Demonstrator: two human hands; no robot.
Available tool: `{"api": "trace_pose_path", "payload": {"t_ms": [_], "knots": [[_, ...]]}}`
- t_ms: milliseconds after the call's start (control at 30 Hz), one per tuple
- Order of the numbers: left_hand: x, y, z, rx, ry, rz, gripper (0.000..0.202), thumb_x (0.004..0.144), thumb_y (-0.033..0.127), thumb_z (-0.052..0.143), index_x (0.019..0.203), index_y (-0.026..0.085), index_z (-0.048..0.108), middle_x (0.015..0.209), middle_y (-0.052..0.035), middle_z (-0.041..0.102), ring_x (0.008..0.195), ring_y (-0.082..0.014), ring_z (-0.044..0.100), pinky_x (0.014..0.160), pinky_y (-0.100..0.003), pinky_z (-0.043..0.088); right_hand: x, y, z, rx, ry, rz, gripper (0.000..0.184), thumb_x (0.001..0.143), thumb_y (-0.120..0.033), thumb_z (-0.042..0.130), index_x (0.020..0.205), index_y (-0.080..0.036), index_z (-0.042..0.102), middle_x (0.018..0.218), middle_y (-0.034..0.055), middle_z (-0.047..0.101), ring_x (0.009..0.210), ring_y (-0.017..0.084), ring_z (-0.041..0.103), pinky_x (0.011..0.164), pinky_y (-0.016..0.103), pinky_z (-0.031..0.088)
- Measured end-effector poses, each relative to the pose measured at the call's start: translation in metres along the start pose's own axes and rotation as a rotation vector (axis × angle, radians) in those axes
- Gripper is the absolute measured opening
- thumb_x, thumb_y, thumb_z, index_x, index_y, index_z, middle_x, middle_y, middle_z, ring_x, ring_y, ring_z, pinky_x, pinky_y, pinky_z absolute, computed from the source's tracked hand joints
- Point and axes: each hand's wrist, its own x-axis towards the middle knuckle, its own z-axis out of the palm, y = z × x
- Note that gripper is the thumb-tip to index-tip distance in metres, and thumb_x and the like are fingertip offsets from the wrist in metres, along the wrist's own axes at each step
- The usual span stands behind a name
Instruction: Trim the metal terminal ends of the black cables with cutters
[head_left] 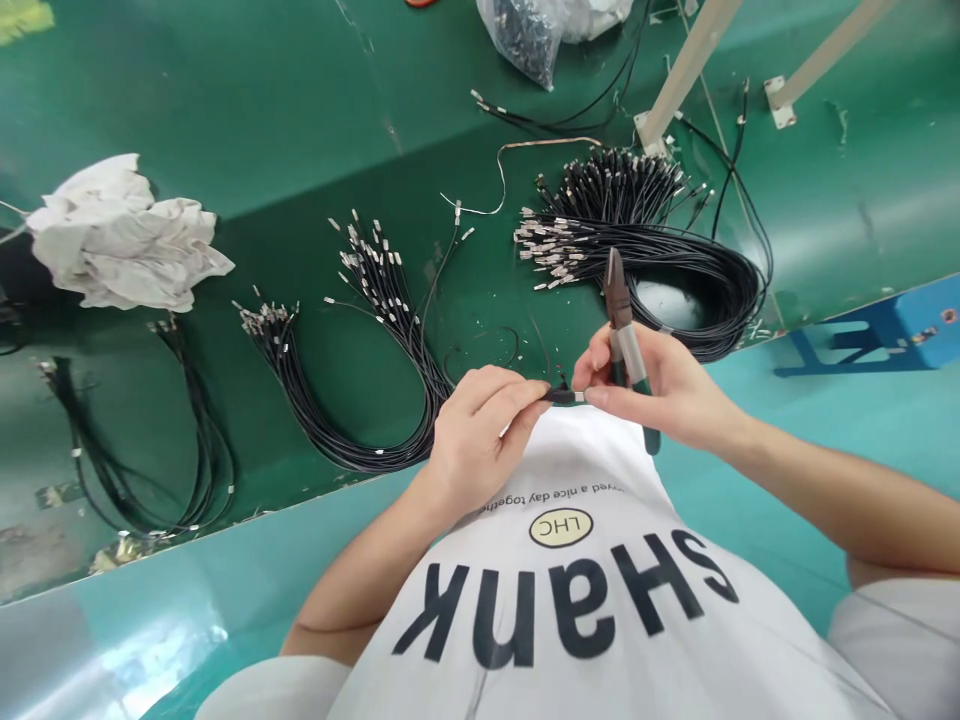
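My left hand (480,425) is closed, its fingertips pinching the end of a thin black cable (556,395) just above my white shirt. My right hand (656,385) is closed too: its thumb and forefinger pinch the cable's small metal tip from the right, while the other fingers hold green-handled pliers (622,320) with the jaws pointing up and away. The two hands nearly touch at the cable end.
Bundles of black cables with metal ends lie on the green table (300,120): a large coil (675,265) at right, fans of cables (375,330) in the middle, loops (150,440) at left. Crumpled white cloth (120,235) lies at left. A plastic bag (529,35) sits at the back.
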Motion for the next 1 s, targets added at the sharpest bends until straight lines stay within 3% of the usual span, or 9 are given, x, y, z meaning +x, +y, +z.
{"api": "trace_pose_path", "payload": {"t_ms": [167, 367, 467, 567, 800, 1000], "knots": [[-0.004, 0.000, 0.004, -0.011, 0.006, -0.006, 0.018, 0.088, 0.008, 0.065, 0.102, 0.018, 0.070, 0.090, -0.0069, 0.071, 0.084, -0.0186, 0.066, 0.078, -0.032, 0.053, 0.005, 0.010, 0.009, 0.136, 0.014, 0.017, 0.022, 0.085, -0.019, 0.071, 0.093, -0.021, 0.050, 0.083, -0.0018, 0.065, 0.071, 0.010, 0.057, 0.061, 0.024, 0.046], [-0.002, 0.005, 0.007, -0.101, -0.078, -0.087, 0.037, 0.090, 0.009, 0.061, 0.125, 0.021, 0.065, 0.106, -0.0082, 0.070, 0.091, -0.0174, 0.065, 0.078, -0.029, 0.055, 0.005, 0.021, 0.012, 0.160, 0.072, 0.039, 0.024, 0.083, -0.020, 0.072, 0.092, -0.021, 0.050, 0.080, -0.0029, 0.064, 0.073, 0.012, 0.058, 0.067, 0.027, 0.049], [0.004, 0.009, 0.006, -0.107, -0.134, -0.097, 0.028, 0.090, 0.013, 0.066, 0.117, 0.019, 0.068, 0.101, -0.0072, 0.068, 0.089, -0.0170, 0.066, 0.077, -0.029, 0.056, 0.005, 0.024, 0.016, 0.151, 0.105, 0.020, 0.026, 0.081, -0.020, 0.073, 0.092, -0.021, 0.049, 0.081, -0.0029, 0.064, 0.073, 0.012, 0.057, 0.070, 0.028, 0.048], [0.010, 0.011, 0.007, -0.062, -0.089, -0.096, 0.020, 0.092, 0.011, 0.063, 0.108, 0.020, 0.071, 0.095, -0.0053, 0.069, 0.082, -0.0152, 0.066, 0.074, -0.026, 0.056, 0.007, 0.026, 0.018, 0.110, 0.136, -0.012, 0.024, 0.080, -0.019, 0.071, 0.090, -0.022, 0.049, 0.081, -0.0031, 0.063, 0.074, 0.012, 0.056, 0.073, 0.028, 0.048], [0.014, 0.009, 0.014, 0.039, -0.066, -0.081, 0.021, 0.094, 0.015, 0.060, 0.110, 0.021, 0.071, 0.104, -0.0073, 0.075, 0.086, -0.0186, 0.071, 0.077, -0.029, 0.059, 0.012, 0.021, 0.014, 0.033, 0.186, -0.007, 0.021, 0.076, -0.019, 0.068, 0.088, -0.023, 0.050, 0.079, -0.0038, 0.063, 0.070, 0.012, 0.056, 0.067, 0.026, 0.047], [0.018, 0.012, 0.013, 0.031, -0.062, -0.193, 0.018, 0.095, 0.026, 0.059, 0.103, 0.020, 0.074, 0.097, -0.0059, 0.078, 0.077, -0.0184, 0.072, 0.071, -0.027, 0.061, 0.013, 0.017, 0.011, 0.042, 0.178, 0.015, 0.025, 0.073, -0.020, 0.068, 0.088, -0.024, 0.049, 0.078, -0.0046, 0.062, 0.067, 0.012, 0.055, 0.065, 0.025, 0.048]]}}
